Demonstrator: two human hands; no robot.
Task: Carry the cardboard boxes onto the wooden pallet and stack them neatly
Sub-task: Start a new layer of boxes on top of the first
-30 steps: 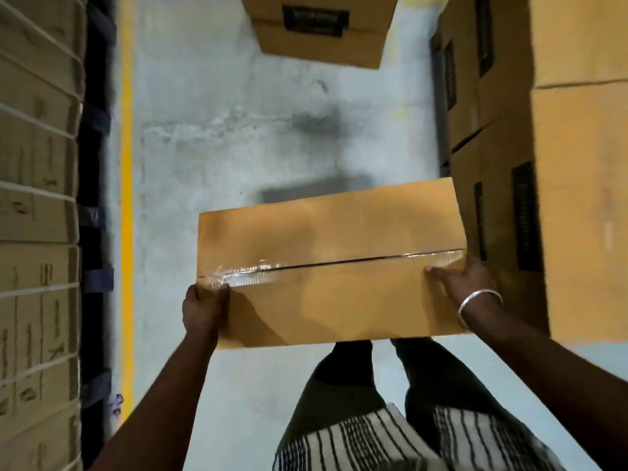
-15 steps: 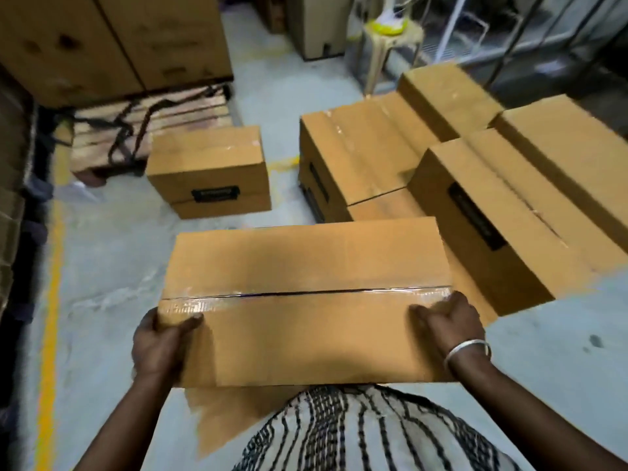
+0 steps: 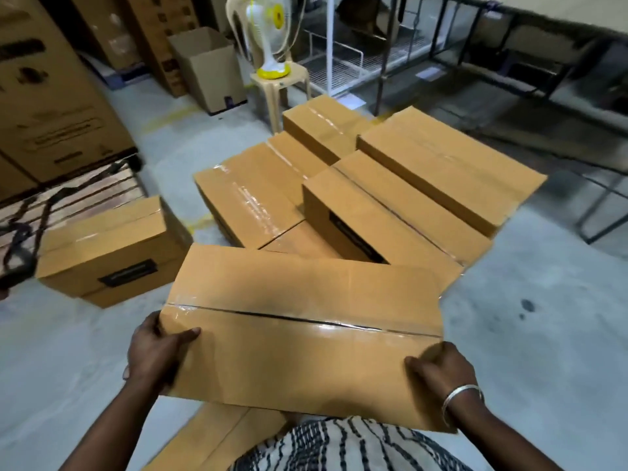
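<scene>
I hold a long taped cardboard box (image 3: pixel 302 328) level in front of my waist. My left hand (image 3: pixel 153 355) grips its left end with the thumb on top. My right hand (image 3: pixel 441 372), with a metal bangle on the wrist, grips the right near corner. Just beyond the box lies a cluster of several similar boxes (image 3: pixel 390 198) on the floor. A single box (image 3: pixel 105 249) with a black label stands at the left. Behind that one, a wooden pallet (image 3: pixel 78 195) with a black strap lying on it shows at the left edge.
Tall printed cartons (image 3: pixel 51 96) stand on the pallet's far side. An open empty carton (image 3: pixel 210 69), a plastic stool (image 3: pixel 282 90) carrying a white and yellow fan, and metal racks (image 3: pixel 509 62) line the back. Another box (image 3: pixel 217 436) lies on the floor at my feet. Bare concrete floor spreads right.
The view has swung up and to the right from a floor aisle to the box cluster and pallet. The held box stays in both hands, now tilted slightly clockwise.
</scene>
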